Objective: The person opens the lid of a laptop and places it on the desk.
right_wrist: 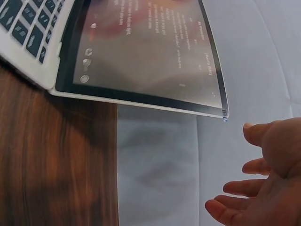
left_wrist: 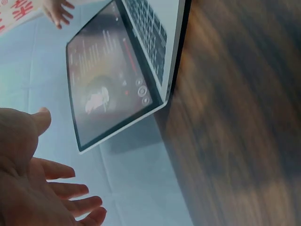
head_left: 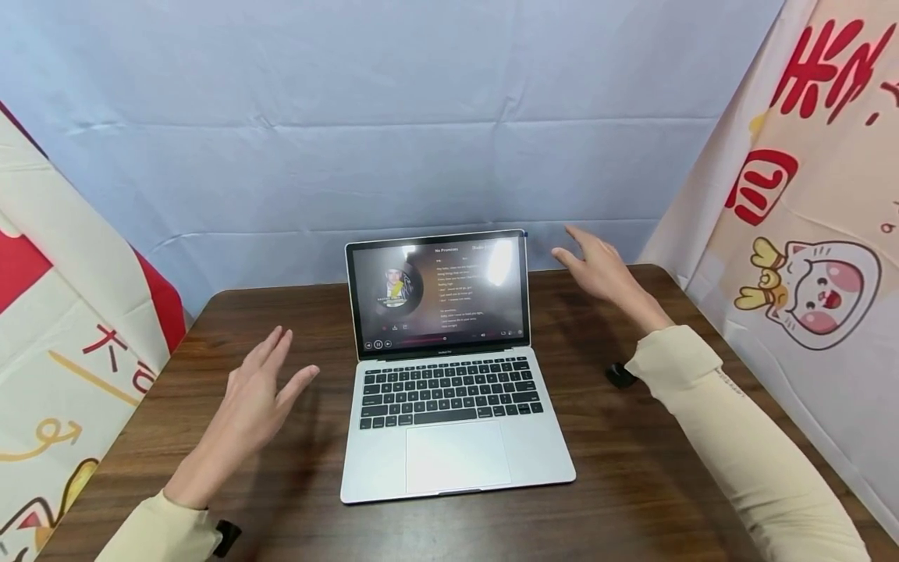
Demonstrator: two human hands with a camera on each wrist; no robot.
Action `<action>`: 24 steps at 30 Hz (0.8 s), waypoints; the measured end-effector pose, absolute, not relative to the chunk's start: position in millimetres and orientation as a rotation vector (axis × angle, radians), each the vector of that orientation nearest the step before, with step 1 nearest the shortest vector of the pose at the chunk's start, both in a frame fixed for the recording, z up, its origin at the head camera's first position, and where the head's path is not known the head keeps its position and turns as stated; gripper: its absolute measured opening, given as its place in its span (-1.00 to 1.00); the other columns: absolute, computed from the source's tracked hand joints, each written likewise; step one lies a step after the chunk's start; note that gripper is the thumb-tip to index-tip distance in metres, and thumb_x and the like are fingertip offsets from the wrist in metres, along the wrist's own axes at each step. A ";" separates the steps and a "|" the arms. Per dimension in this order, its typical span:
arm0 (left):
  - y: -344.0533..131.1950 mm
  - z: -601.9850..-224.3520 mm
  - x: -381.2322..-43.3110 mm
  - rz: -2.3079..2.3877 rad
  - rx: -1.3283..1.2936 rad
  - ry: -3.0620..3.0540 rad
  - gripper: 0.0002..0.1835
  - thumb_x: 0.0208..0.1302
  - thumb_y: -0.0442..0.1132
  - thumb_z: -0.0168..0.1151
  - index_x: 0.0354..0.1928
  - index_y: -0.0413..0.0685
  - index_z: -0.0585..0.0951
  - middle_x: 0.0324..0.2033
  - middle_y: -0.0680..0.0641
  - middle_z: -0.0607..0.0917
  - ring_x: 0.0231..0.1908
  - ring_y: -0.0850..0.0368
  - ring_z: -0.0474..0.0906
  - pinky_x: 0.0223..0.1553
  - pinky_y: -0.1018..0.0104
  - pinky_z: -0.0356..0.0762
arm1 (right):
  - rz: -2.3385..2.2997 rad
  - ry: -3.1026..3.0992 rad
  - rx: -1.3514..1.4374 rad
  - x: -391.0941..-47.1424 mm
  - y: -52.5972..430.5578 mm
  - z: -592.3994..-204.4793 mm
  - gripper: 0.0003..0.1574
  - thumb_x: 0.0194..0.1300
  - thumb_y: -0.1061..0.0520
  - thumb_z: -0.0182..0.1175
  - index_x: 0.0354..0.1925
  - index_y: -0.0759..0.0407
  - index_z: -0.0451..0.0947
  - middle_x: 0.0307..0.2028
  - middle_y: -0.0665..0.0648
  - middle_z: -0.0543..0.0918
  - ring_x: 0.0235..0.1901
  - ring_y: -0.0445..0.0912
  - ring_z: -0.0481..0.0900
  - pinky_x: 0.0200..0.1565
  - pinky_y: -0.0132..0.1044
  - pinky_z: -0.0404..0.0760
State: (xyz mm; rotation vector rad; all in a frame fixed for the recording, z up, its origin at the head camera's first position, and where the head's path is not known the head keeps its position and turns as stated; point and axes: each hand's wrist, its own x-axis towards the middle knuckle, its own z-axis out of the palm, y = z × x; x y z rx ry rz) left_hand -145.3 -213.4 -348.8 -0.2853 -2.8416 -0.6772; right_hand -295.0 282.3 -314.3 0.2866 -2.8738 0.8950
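Observation:
A silver laptop (head_left: 449,375) stands unfolded on the wooden table, its lit screen (head_left: 463,293) showing a music player with lyrics and a round cover picture. Left of the keyboard, my left hand (head_left: 256,390) hovers apart from the laptop, fingers extended and thumb spread, holding nothing. Beyond the screen's upper right corner, my right hand (head_left: 597,265) is held in the air with loosely extended fingers. In the right wrist view a gap separates the right hand (right_wrist: 268,174) from the screen corner, where a small blue mark (right_wrist: 225,116) shows.
Dark wood table (head_left: 295,499) surrounds the laptop. A pale blue cloth (head_left: 393,117) hangs behind it. Printed cloths with red characters and cartoon cats hang at the left (head_left: 77,312) and right (head_left: 808,234). Black wrist straps show at both cuffs.

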 end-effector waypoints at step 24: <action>-243.4 -342.9 -170.4 -0.531 -0.351 -2.753 -0.11 0.50 0.09 0.22 0.58 -0.35 0.12 0.58 -0.40 0.00 0.54 -0.42 -0.10 0.28 -0.56 -0.07 | 0.637 -3.048 0.294 -257.5 306.8 -329.7 0.19 0.54 -0.46 -0.10 0.66 0.19 -0.35 0.62 0.40 -0.32 0.58 0.31 -0.41 0.40 0.49 -0.24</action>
